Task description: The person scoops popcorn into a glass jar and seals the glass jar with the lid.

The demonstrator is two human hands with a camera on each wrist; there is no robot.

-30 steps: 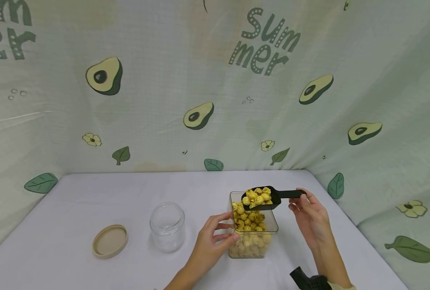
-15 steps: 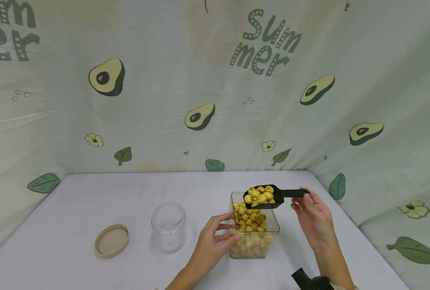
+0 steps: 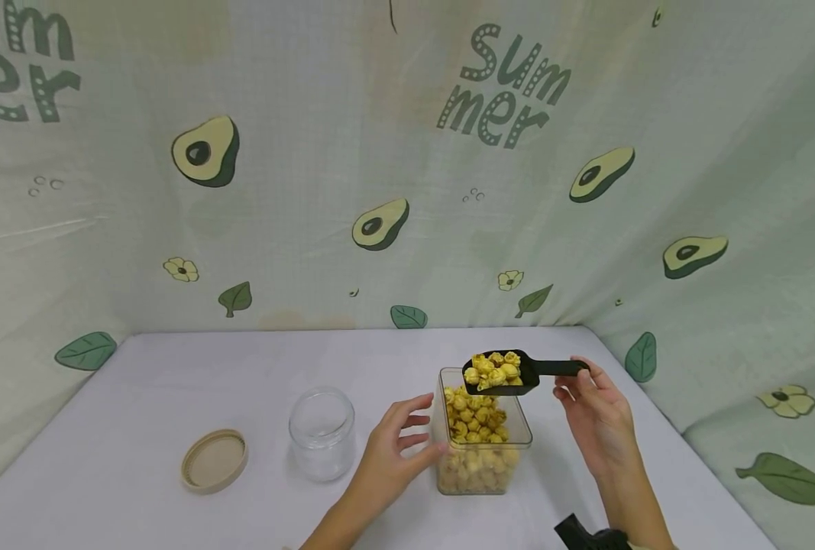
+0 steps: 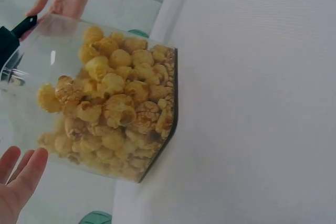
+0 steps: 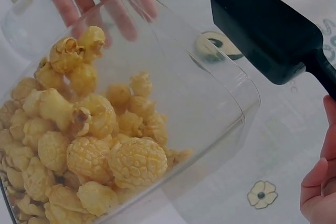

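My right hand [image 3: 596, 412] pinches the end of a black scoop's [image 3: 527, 382] handle. The scoop is heaped with yellow popcorn [image 3: 493, 370] and hangs level over the clear square container [image 3: 522, 428]. More popcorn [image 3: 476, 416] fills the lower part of that container, which stands upright on the table. Beside its left wall is my left hand [image 3: 393, 447], fingers spread and fingertips close to the plastic. In the left wrist view, the fingertips [image 4: 37, 158] show just off the wall. From the right wrist view, the scoop's dark underside [image 5: 262, 30] appears above the container's rim.
A clear round jar [image 3: 321, 439] with no lid on it stands left of my left hand. Further left a beige round lid [image 3: 215, 461] lies on the white table [image 3: 173, 382]. A printed cloth [image 3: 297, 153] hangs behind the table and along its sides.
My left hand has drawn slightly left, its fingers coming away from the container's wall. The loaded scoop has shifted a little to the right and stays over the container.
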